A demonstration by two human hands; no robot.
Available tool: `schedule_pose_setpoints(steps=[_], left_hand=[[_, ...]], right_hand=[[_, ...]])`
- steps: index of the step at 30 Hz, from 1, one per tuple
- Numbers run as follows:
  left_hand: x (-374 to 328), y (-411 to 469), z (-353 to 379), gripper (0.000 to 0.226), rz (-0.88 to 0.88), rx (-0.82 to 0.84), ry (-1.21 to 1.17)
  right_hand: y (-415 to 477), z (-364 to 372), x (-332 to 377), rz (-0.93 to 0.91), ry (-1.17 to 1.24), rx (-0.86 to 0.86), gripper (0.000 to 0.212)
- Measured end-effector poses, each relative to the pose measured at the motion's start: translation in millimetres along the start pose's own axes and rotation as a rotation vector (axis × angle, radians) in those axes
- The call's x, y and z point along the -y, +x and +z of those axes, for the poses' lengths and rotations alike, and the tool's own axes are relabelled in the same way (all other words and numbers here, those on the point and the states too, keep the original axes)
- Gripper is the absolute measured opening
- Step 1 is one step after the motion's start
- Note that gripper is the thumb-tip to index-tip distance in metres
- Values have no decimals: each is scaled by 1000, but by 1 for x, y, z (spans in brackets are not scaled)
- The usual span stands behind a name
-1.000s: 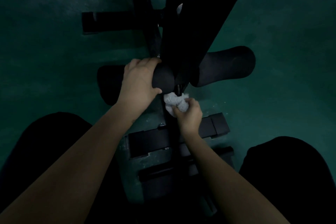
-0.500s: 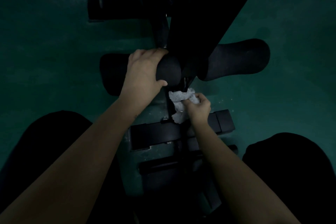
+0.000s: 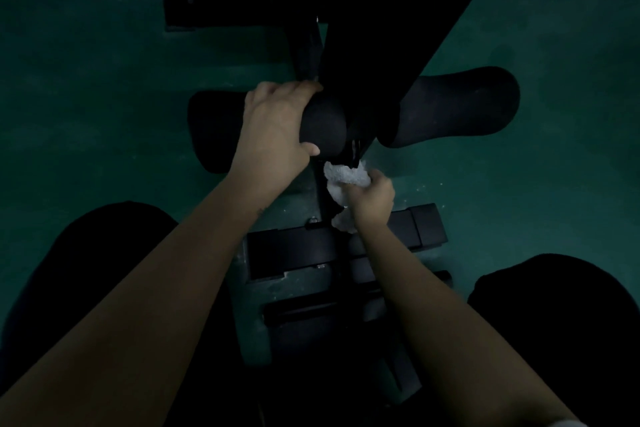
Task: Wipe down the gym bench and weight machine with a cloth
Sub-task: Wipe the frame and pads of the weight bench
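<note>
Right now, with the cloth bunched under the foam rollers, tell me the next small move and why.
Probably rub the cloth down the black bar beneath it. The right hand grips the cloth, bunched against the joint at the top of that bar. The left hand grips the left roller, which should steady it.

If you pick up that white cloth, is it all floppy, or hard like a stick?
Probably floppy: the white cloth is scrunched into soft folds in the right hand, and a loose end trails out of the fist. It seems light, since one hand alone carries it. Its nubbly surface probably keeps it from slipping.
</note>
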State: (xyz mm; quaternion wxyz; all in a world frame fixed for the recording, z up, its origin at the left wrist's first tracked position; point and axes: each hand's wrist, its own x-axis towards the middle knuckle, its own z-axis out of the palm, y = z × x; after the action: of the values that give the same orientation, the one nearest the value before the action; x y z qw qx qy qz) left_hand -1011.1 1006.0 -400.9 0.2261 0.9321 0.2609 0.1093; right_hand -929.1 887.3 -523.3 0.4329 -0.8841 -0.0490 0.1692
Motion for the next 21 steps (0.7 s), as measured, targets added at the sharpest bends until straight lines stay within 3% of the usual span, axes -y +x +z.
schedule_pose_setpoints(steps=[2,4,6,12,15,21], left_hand=[[1,-1,0,74,5,2,-5],[2,-1,-1,75,6,4,-15],[2,-2,-2,75,6,10,-23],[1,-1,-2,75,15,13,-22],[1,-1,-1,74,12,3,-19],[2,-2,1,73,16,-14,-10]], right_hand=[[1,-5,-3,15,37,46,25],[4,-8,-6,49,39,65,10],[9,-13,-13,111,-8,55,16],[3,-25,-44,186,-264,-211,38],[-17,-6,-55,85,-468,12,56],[-46,33,-53,-239,-598,239,63]])
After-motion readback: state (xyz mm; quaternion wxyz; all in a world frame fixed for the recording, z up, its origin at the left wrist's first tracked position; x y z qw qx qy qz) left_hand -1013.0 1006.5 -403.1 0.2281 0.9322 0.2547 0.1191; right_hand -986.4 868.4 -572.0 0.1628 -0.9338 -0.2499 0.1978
